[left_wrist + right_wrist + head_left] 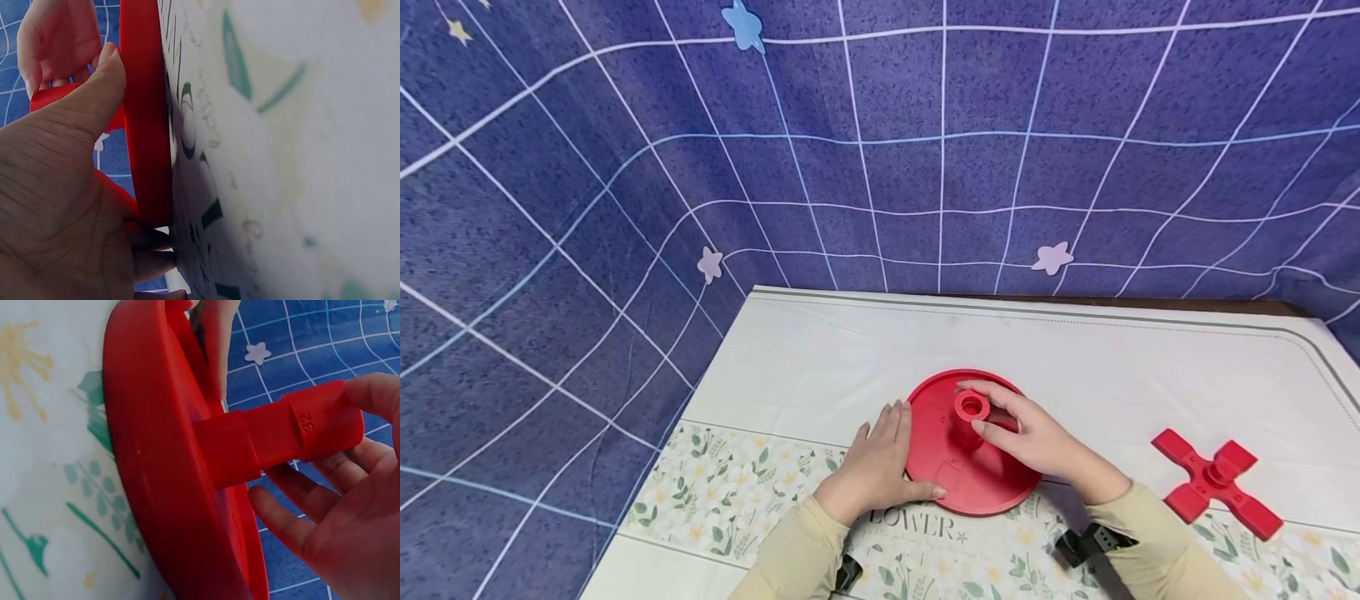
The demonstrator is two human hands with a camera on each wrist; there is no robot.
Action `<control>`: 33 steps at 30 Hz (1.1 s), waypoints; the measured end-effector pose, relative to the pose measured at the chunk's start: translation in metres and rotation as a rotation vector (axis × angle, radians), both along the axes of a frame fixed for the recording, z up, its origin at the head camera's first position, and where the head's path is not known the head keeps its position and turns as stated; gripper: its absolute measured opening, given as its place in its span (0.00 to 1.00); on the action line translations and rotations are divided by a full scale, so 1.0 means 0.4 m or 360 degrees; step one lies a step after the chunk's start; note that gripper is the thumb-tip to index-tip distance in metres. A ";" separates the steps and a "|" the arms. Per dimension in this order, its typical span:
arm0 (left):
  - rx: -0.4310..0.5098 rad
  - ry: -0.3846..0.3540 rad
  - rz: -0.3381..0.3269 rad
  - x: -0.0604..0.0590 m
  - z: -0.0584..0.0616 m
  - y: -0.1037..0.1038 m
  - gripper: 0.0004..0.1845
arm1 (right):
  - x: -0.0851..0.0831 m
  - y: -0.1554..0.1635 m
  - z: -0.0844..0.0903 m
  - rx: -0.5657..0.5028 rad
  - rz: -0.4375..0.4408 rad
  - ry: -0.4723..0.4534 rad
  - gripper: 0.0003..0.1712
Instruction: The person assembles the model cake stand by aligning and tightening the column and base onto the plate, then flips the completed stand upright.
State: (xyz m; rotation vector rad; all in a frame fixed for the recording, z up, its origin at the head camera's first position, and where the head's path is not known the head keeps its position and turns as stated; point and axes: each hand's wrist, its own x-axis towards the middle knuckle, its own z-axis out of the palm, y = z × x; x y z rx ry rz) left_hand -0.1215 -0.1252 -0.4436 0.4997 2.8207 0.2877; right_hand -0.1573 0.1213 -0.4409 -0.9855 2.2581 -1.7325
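Note:
A round red disc (936, 454) with a raised rim lies flat on the table. From its middle rises a red stepped hollow post (972, 406), marked 32 in the right wrist view (303, 425). My right hand (1037, 433) holds this post near its top, thumb on one side and fingers curving round the other. My left hand (880, 467) rests against the disc's left edge with its fingers straight. Its thumb (103, 87) lies over the near rim in the left wrist view.
A red cross-shaped piece (1213, 475) with four flat arms lies to the right. Under everything spreads a white cloth (850, 333) with a floral band. A blue grid-patterned curtain (910, 167) hangs behind the table and along its left side.

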 end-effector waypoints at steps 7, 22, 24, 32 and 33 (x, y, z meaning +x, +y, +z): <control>-0.0005 0.0012 -0.0018 0.000 -0.001 0.003 0.65 | 0.009 -0.001 -0.014 0.0047 -0.0142 0.0066 0.25; -0.0041 0.0015 -0.0029 -0.001 0.002 0.011 0.65 | 0.029 -0.017 -0.031 0.0156 -0.0450 0.0323 0.27; -0.0038 0.0017 -0.0027 -0.002 0.001 0.011 0.65 | 0.031 -0.021 -0.031 0.0176 -0.0489 0.0344 0.28; -0.0003 -0.0017 0.0007 -0.001 -0.002 0.008 0.65 | 0.031 -0.026 -0.033 0.0149 -0.0486 0.0298 0.29; 0.0008 -0.0022 0.0008 -0.001 -0.003 0.008 0.65 | 0.030 -0.023 -0.032 0.0145 -0.0466 0.0278 0.29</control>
